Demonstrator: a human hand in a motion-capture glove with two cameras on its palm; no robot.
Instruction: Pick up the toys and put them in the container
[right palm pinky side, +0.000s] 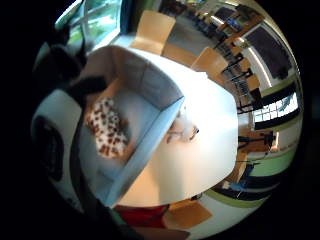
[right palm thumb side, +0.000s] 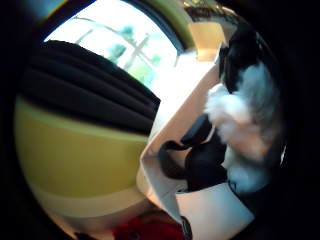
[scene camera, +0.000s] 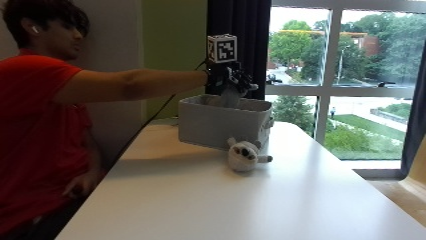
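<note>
While gripping fuzzy plush toy (right palm thumb side: 245, 115), gloved hand (scene camera: 229, 82), boxy fabric container (scene camera: 219, 122)

The bin (scene camera: 223, 122) is pale grey cloth. Inside it lies a plush (right palm pinky side: 106, 129) patterned in white with reddish-brown patches. At about five o'clock from the bin, on the white table (scene camera: 266, 200), sits a white-and-grey toy (scene camera: 243, 154). The black glove (scene camera: 226, 80) holds black-and-white fur (right palm thumb side: 245, 110). The person's shirt (scene camera: 36, 130) is red.
</note>
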